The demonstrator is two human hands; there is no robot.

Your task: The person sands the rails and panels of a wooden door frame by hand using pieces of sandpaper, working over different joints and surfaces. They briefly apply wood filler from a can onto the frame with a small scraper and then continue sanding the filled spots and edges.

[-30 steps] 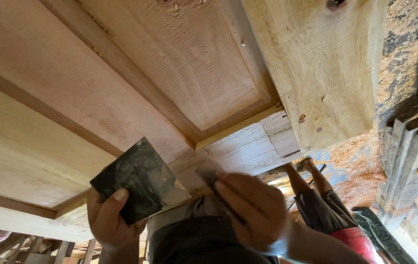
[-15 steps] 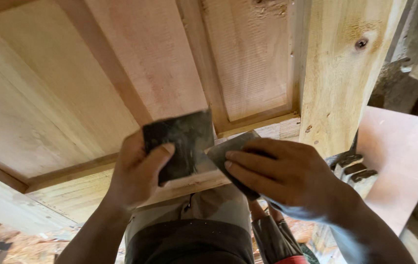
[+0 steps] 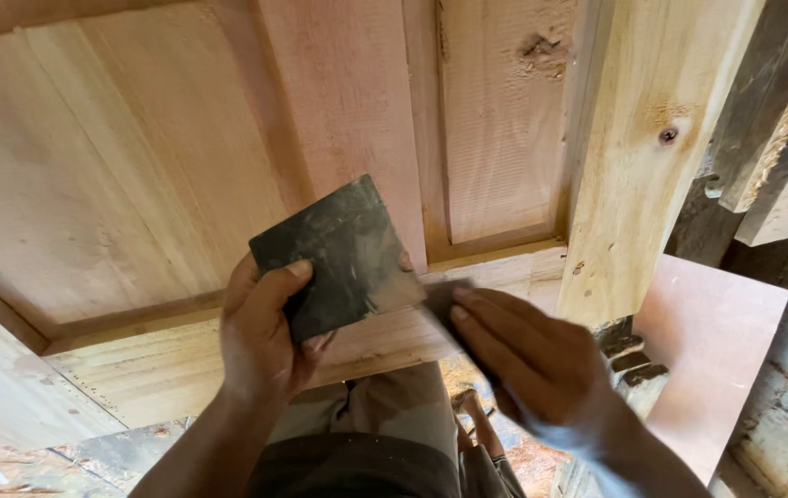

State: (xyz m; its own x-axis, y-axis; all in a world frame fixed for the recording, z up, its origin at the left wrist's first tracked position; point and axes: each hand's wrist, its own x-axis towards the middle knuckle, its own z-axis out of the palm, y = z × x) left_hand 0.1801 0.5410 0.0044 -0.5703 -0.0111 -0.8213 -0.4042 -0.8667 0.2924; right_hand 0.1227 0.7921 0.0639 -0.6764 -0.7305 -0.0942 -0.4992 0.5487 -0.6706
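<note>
Left hand (image 3: 265, 337): gripping, thumb lying flat on top.
Right hand (image 3: 532, 360): pressing down, fingers extending leftward.

So there's a dark, smeared square scraper plate (image 3: 338, 258) pinched in the left hand (image 3: 260, 337), tilted, and a smaller dark blade (image 3: 444, 300) under the right hand's (image 3: 532, 364) fingertips.
</note>
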